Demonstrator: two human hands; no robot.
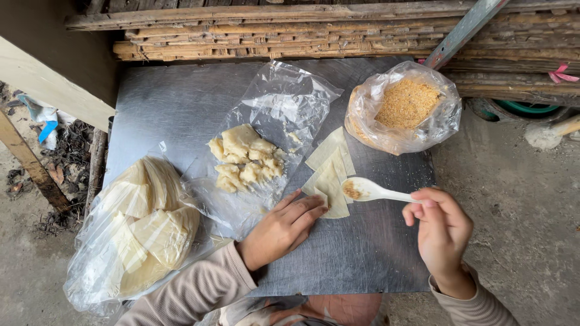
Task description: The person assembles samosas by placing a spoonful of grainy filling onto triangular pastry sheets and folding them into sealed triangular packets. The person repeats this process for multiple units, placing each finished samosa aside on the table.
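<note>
My right hand (443, 232) holds a white plastic spoon (370, 190) by its handle; the bowl carries a little brown crumbly filling and hovers over a pale triangular dough wrapper (334, 186). My left hand (284, 228) lies flat with fingertips pressing the near corner of that wrapper. More wrappers (329, 150) lie fanned just beyond it on the metal sheet (356, 253).
A clear bag of brown crumbs (405, 105) stands open at the back right. Pale dough chunks (244, 158) rest on an opened plastic bag in the middle. A bag of stacked wrappers (142, 226) sits at the left edge. Wooden slats (302, 30) run behind; bare ground lies right.
</note>
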